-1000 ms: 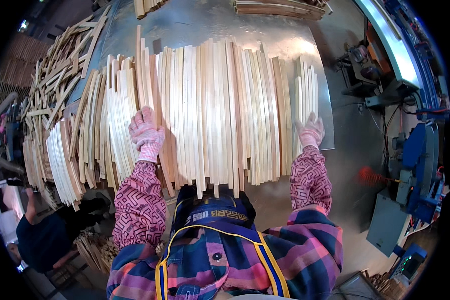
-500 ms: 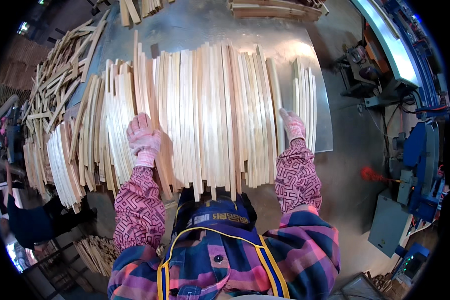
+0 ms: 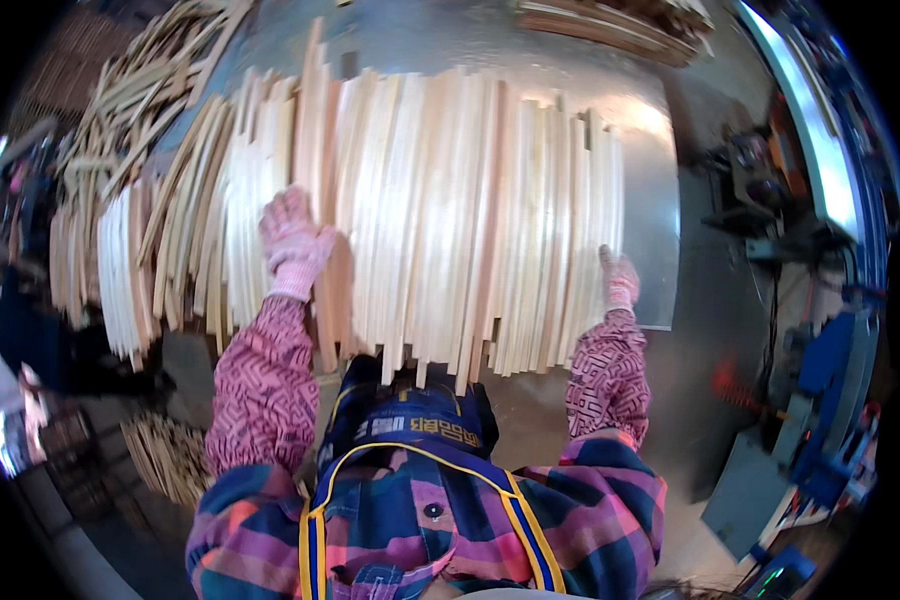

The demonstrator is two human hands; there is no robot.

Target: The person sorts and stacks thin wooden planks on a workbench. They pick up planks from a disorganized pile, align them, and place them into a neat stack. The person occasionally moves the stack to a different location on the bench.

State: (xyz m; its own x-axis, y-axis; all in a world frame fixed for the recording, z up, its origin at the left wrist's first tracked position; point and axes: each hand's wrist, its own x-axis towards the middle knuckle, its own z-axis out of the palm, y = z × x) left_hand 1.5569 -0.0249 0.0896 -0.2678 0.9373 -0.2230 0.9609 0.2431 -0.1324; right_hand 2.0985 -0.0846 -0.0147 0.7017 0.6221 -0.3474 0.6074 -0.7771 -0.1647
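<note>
Many long pale wooden slats (image 3: 450, 210) lie side by side on a shiny metal table (image 3: 650, 250), their near ends hanging over its front edge. My left hand (image 3: 292, 245), in a pink and white glove, lies flat on the slats left of the middle. My right hand (image 3: 618, 280), gloved the same way, presses against the right side of the slat row near the table's front edge. Neither hand has closed around a slat. Pink patterned sleeves cover both forearms.
A loose heap of more slats (image 3: 120, 200) sprawls at the left of the table. Another bundle of wood (image 3: 620, 25) lies at the far back right. Blue machinery (image 3: 830, 360) stands at the right. A pile of sticks (image 3: 165, 455) sits low at the left.
My right hand has moved left against the rightmost slats, and the gap in the row there has closed. My left hand has stayed flat on the slats.
</note>
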